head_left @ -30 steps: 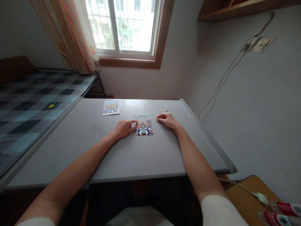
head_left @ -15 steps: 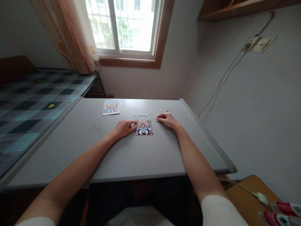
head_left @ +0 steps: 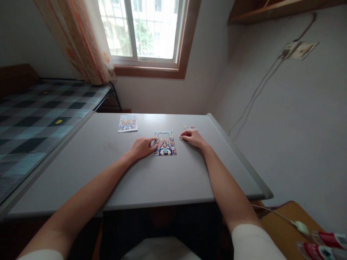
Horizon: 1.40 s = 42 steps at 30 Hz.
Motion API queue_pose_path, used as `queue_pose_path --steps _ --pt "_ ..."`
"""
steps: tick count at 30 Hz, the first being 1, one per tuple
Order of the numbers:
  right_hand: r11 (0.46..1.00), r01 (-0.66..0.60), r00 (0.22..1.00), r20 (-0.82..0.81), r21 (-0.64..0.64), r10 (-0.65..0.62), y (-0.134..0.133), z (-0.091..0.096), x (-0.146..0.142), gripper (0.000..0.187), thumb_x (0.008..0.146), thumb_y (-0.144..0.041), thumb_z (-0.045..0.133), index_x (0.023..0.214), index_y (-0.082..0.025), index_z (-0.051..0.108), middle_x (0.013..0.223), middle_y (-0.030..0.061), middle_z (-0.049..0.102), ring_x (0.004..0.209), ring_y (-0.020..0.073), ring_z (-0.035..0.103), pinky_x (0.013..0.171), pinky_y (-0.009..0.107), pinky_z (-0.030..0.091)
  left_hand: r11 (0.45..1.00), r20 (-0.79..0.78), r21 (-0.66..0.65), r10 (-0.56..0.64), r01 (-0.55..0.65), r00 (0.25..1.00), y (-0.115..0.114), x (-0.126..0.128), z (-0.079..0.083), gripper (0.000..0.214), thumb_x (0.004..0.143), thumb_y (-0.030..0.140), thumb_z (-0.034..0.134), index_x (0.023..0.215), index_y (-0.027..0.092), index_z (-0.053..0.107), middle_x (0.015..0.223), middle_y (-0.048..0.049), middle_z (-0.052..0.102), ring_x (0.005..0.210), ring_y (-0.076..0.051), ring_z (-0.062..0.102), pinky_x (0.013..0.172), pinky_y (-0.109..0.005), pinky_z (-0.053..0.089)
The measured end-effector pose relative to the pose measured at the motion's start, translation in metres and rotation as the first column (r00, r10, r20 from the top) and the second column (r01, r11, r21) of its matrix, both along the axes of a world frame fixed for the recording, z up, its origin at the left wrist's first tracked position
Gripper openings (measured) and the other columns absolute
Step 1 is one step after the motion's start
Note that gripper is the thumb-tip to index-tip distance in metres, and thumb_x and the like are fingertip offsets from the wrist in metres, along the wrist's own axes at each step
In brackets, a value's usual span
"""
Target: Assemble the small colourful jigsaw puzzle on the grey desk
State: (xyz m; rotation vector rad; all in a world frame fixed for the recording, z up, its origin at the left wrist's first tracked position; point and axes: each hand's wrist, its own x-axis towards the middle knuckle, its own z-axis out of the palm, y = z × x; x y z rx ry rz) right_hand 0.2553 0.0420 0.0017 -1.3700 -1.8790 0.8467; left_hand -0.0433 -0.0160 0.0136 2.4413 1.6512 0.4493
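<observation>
A jigsaw puzzle (head_left: 166, 148) lies flat on the table, with a gap in its upper part where the table shows through. My left hand (head_left: 143, 147) rests at its left edge, thumb and fingers apart, the fingertips touching the border. To the right of the puzzle, my right hand (head_left: 192, 137) pinches a small puzzle piece (head_left: 180, 138) at its fingertips, close to the tabletop. Several loose puzzle pieces (head_left: 192, 127) lie just beyond that hand, partly hidden by it. A printed picture sheet (head_left: 128, 123) with a similar design lies farther back on the left.
The grey table (head_left: 162, 184) stands below a window (head_left: 141, 32). On the left is a bed with a checked mattress (head_left: 54, 104). A power cord (head_left: 255, 94) hangs along the right wall. Bottles with red labels (head_left: 320, 249) lie at the lower right on a wooden surface (head_left: 279, 224).
Almost nothing differs. Both hands keep their places, the right still pinching the puzzle piece and the left still at the puzzle's edge.
</observation>
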Motion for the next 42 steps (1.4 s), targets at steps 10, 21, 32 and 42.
queue_pose_path --steps 10,21,32,42 --pt "1.0 0.005 1.0 -0.006 0.005 -0.005 0.0 0.001 -0.001 0.015 0.07 -0.026 0.065 0.078 -0.015 0.072 0.078 0.0056 0.072 0.072 0.0157 0.063 0.069 0.026 0.049 1.0 0.019 0.008 -0.029 0.029 0.999 0.002 -0.001 -0.003 0.045 0.087 0.052 0.049 0.115 0.024 0.071 0.065 -0.0008 0.067 0.06 -0.016 0.059 0.058 -0.024 0.035" --pt "1.0 0.004 1.0 -0.005 0.001 -0.004 0.0 0.001 0.0 0.016 0.07 -0.026 0.064 0.078 -0.015 0.073 0.077 0.0052 0.072 0.07 0.0155 0.063 0.065 0.025 0.048 0.999 0.016 0.004 -0.034 0.034 0.999 0.002 -0.002 -0.003 0.045 0.087 0.051 0.049 0.116 0.025 0.071 0.067 -0.0008 0.067 0.06 -0.016 0.059 0.059 -0.024 0.036" --pt "0.974 0.186 0.98 0.051 0.131 -0.194 0.004 0.008 0.02 0.017 0.072 -0.03 0.065 0.072 -0.016 0.074 0.077 0.0081 0.073 0.077 0.0215 0.065 0.075 0.031 0.049 0.999 0.015 0.005 -0.04 0.04 0.999 0.003 -0.003 -0.003 0.045 0.087 0.05 0.049 0.118 0.024 0.07 0.066 -0.0007 0.066 0.059 -0.016 0.058 0.058 -0.025 0.036" --pt "0.874 0.459 0.836 0.256 0.158 -0.485 0.008 0.004 0.013 0.016 0.077 -0.029 0.062 0.084 -0.02 0.074 0.095 0.0066 0.074 0.09 0.0206 0.065 0.084 0.031 0.046 0.999 -0.023 0.001 -0.032 0.032 0.999 0.0 -0.001 0.001 0.043 0.088 0.049 0.049 0.116 0.025 0.071 0.067 -0.0009 0.068 0.064 -0.017 0.061 0.059 -0.025 0.037"
